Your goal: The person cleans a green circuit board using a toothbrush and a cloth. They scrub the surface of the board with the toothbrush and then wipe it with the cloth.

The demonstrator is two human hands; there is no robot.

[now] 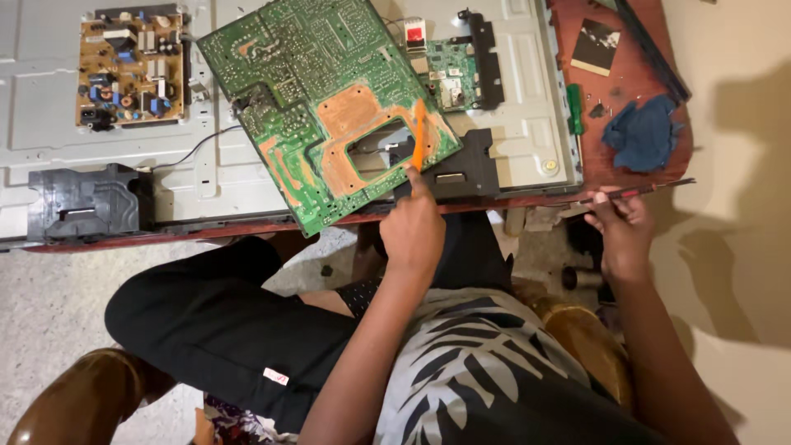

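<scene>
Seated at a reddish wooden table [626, 74], a person leans over the pale metal back panel [511, 107] of a flat screen, whose far and left edges are cut off. Their left hand [412, 231], fingers closed around an orange tool [418, 136], presses its slim tip onto a large green circuit board [313, 91] lying tilted across the panel; how the tip meets the board is hard to make out. The board shows bare copper-coloured patches around a rectangular cut-out. To the right, the right hand [622, 235] pinches a thin dark rod [643, 189] at the table's near edge, its fingertips partly hidden. A smaller tan board [132, 70] studded with components sits far left, a black plastic block [86, 202] nearer. A crumpled blue cloth [643, 132] lies far right.
</scene>
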